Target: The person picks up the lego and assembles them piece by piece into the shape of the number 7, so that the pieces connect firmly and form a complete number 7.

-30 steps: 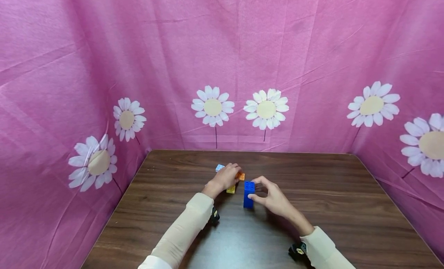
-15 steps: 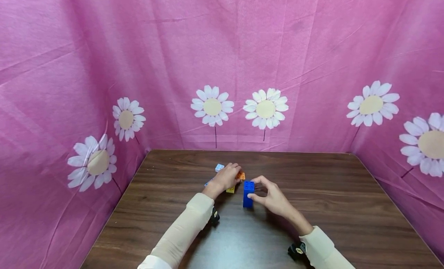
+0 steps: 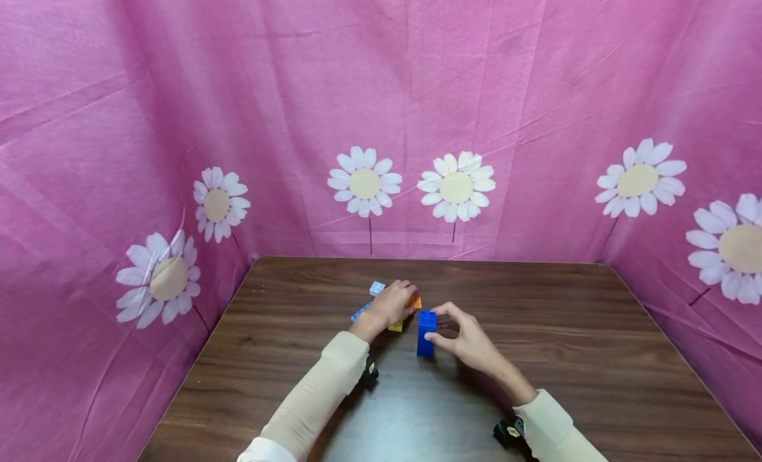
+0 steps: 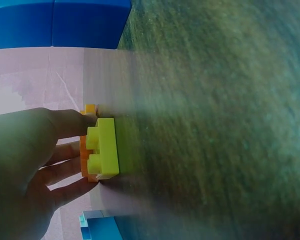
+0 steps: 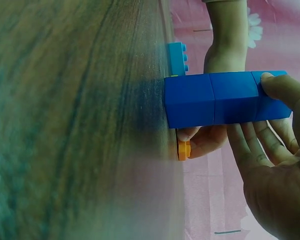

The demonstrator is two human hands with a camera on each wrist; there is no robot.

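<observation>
My right hand (image 3: 470, 341) holds an upright tower of dark blue toy bricks (image 3: 426, 339), thumb on the near side and fingers behind, close to the top. In the right wrist view the blue tower (image 5: 212, 100) shows three stacked blocks with its foot at the tabletop. My left hand (image 3: 389, 304) reaches in beyond it and pinches an orange brick (image 3: 417, 303) low at the table. From the left wrist, a yellow-green brick (image 4: 108, 148) stands in front of the orange brick (image 4: 84, 155), hiding part of it and the fingertips.
A pale blue brick (image 3: 377, 288) lies behind my left hand, and a brighter blue brick (image 3: 360, 312) lies left of its wrist. The brown wooden table (image 3: 565, 329) ends at a pink curtain (image 3: 411, 85) with printed daisies on its back and sides.
My left hand has shifted very slightly right, and the brighter blue brick beside its wrist has come into sight. My right hand and the blue tower stay in place.
</observation>
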